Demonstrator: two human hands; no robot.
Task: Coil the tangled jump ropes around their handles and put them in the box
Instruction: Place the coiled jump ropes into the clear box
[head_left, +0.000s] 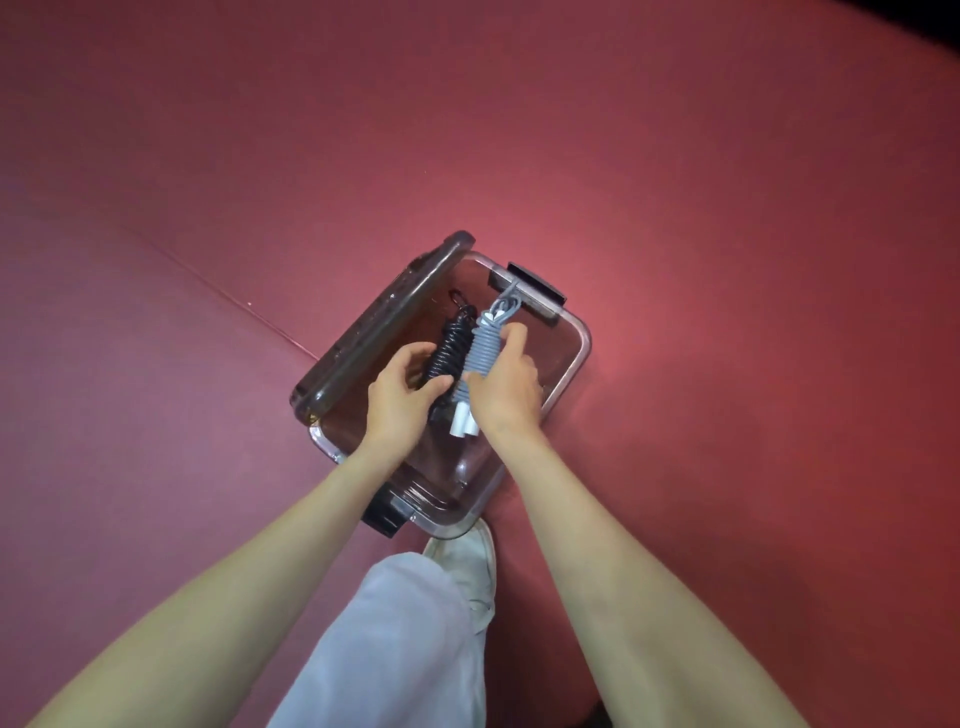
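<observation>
We find a clear box (575, 365) on the red floor (727, 208), its lid (384, 322) swung open and standing along the left side. The left grip (397, 395) is curled round the lower end of a black jump rope (447, 348), which is wound in tight coils. The right grip (506, 384) holds a grey jump rope (485, 345), likewise coiled, with its white handles (462, 423) showing below the fingers. Both ropes lie side by side, touching, within the box opening. We cannot tell whether they rest on the bottom. A white shoe (467, 561) stands just beside the near corner of the box.
</observation>
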